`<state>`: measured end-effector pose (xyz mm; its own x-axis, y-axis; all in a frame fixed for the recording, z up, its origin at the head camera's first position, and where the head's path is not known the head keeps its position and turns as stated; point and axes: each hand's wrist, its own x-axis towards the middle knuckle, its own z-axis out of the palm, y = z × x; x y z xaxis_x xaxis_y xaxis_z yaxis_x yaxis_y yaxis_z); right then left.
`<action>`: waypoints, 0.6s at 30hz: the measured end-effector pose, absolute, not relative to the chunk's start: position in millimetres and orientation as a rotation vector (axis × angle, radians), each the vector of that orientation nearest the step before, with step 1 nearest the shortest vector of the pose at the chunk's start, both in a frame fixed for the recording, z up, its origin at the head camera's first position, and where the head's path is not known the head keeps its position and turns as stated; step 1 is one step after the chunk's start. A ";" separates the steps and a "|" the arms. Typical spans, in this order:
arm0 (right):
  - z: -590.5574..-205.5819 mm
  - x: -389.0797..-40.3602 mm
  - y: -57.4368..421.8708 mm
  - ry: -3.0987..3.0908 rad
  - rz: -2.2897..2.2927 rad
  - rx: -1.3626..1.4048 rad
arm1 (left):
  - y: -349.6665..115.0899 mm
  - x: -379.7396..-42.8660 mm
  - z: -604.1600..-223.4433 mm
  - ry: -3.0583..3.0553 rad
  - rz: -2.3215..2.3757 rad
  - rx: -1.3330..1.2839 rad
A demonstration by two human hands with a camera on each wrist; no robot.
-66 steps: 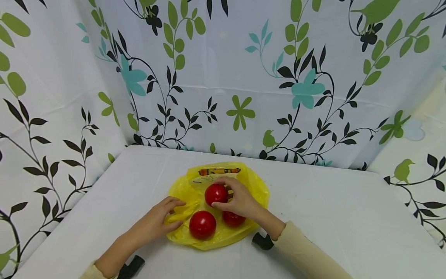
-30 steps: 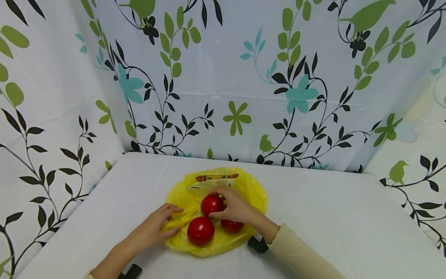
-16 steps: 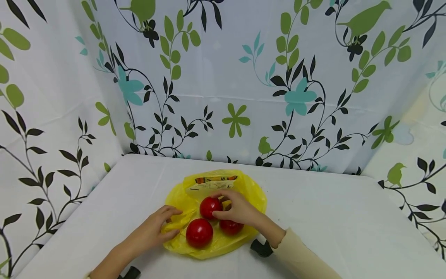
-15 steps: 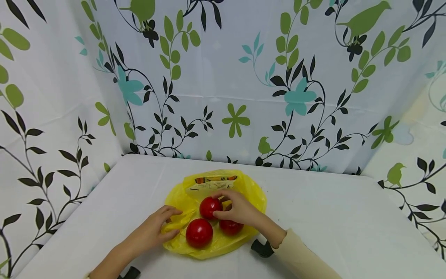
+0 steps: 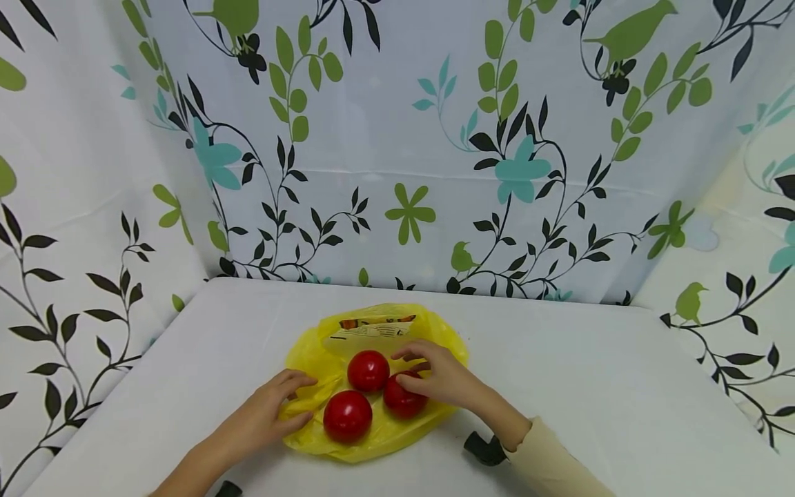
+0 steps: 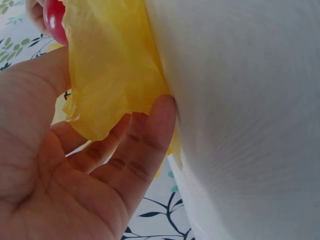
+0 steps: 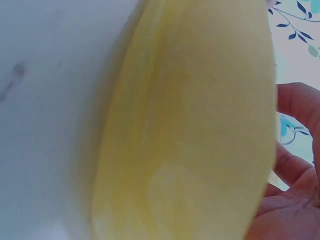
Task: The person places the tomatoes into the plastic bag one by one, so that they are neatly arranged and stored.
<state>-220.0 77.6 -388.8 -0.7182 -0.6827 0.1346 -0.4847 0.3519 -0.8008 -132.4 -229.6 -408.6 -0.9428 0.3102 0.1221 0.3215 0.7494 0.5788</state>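
Note:
Three shiny red balls lie together on a crumpled yellow plastic bag (image 5: 385, 452): a back one (image 5: 368, 371), a front left one (image 5: 348, 417) and a right one (image 5: 402, 397). My right hand (image 5: 446, 376) hovers over the right ball with thumb and fingers spread, the thumb overlapping that ball in the head view. The back ball is free of the fingers. My left hand (image 5: 273, 407) stays at the bag's left edge, thumb and fingers apart. In the left wrist view, the bag's loose edge (image 6: 107, 65) hangs between thumb and fingers (image 6: 145, 155).
The bag lies in the middle of a white table (image 5: 590, 386). A leaf-patterned curtain (image 5: 373, 152) stands behind the table and along both sides. Small black pieces sit by the wrists, one at the right (image 5: 485, 449). The bag's side fills much of the right wrist view.
My right hand has let go of the back ball and moved to the right, fingers spreading. That ball now rests on the bag, and more of the right ball shows. The left hand stays put.

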 end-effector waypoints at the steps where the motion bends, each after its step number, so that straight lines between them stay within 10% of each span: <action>1: -388.2 -219.4 79.9 2.385 -1.305 -1.055 | -229.7 -132.7 -408.6 -2.925 -0.973 -0.521; 18: -382.0 -211.4 142.0 2.393 -1.254 -1.323 | -222.5 -135.0 -401.8 -2.991 -0.991 -0.262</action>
